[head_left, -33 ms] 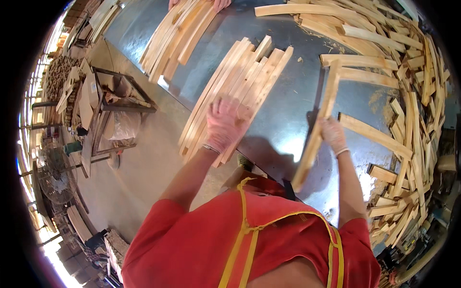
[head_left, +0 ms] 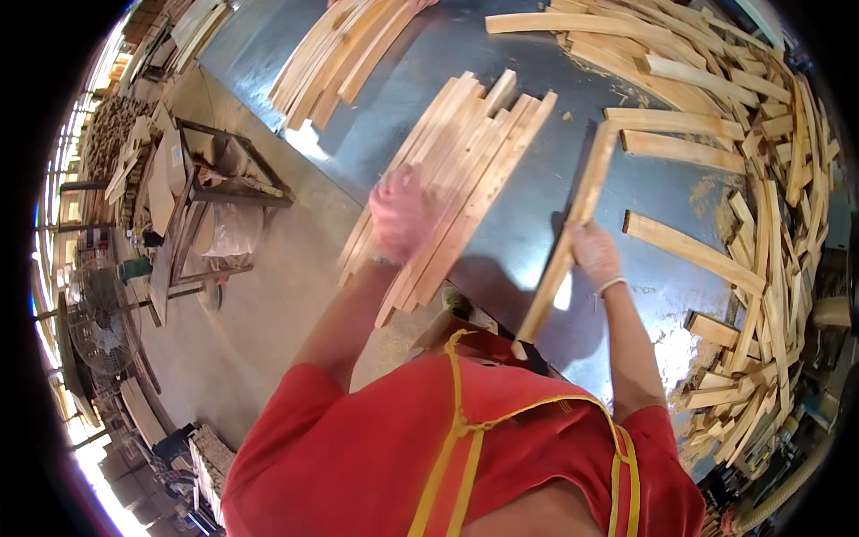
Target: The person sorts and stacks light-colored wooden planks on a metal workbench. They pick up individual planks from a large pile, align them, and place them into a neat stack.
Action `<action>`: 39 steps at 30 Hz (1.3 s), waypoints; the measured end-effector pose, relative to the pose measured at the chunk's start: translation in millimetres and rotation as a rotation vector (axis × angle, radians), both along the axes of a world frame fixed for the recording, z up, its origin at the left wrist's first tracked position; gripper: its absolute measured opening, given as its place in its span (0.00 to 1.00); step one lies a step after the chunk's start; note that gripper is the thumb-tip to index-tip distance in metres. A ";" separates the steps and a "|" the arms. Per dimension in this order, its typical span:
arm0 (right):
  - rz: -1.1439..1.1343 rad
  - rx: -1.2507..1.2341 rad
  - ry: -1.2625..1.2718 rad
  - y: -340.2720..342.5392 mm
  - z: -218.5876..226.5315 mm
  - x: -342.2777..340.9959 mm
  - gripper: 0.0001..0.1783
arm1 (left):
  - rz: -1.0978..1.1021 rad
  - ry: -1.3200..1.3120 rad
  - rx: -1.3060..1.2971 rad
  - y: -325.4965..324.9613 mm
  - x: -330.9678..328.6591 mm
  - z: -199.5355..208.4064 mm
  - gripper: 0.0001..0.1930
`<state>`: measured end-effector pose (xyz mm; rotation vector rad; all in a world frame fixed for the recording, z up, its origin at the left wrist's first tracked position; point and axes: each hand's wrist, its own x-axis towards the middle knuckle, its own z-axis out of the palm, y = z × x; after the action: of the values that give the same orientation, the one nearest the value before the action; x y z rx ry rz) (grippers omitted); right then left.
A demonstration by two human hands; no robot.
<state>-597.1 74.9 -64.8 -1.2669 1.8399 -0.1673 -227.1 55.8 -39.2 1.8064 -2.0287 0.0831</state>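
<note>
My right hand (head_left: 596, 255), in a pale glove, is closed around a wooden slat (head_left: 588, 192). The slat is held at a slant above the metal tabletop, its lower end close to my apron. My gloved left hand (head_left: 403, 219) is on the left part of a bundle of wooden strips (head_left: 479, 152) lying side by side. Its fingers look bent but are smeared by motion, so their grip is unclear. The strips' near ends stick out past the table edge.
Loose wood pieces (head_left: 769, 268) are heaped along the right side of the metal table (head_left: 528, 192). Another bundle of strips (head_left: 344, 49) lies at the far left, with another person's hand (head_left: 424, 4) by it. A framed cart (head_left: 237, 192) and a fan (head_left: 98, 318) stand to the left.
My right hand and its slat have moved a little left and nearer to me. My left hand has shifted left on the bundle, its fingers more bent.
</note>
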 end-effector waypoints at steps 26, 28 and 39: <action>-0.407 -0.918 -0.679 -88.2 247.7 177.9 0.35 | -0.311 0.851 -0.065 -127.4 62.9 243.7 0.38; -0.314 -1.100 -0.640 -93.5 266.9 170.5 0.33 | -0.439 0.870 -0.221 -135.2 70.4 250.2 0.41; 0.288 -0.399 0.470 15.0 24.6 227.4 0.42 | -0.509 -0.205 0.063 -77.5 180.9 -32.5 0.38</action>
<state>-369.7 89.9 -40.2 -1.9681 2.0462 -0.0830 -46.2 -21.6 -71.7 1.3049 -2.6002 0.0554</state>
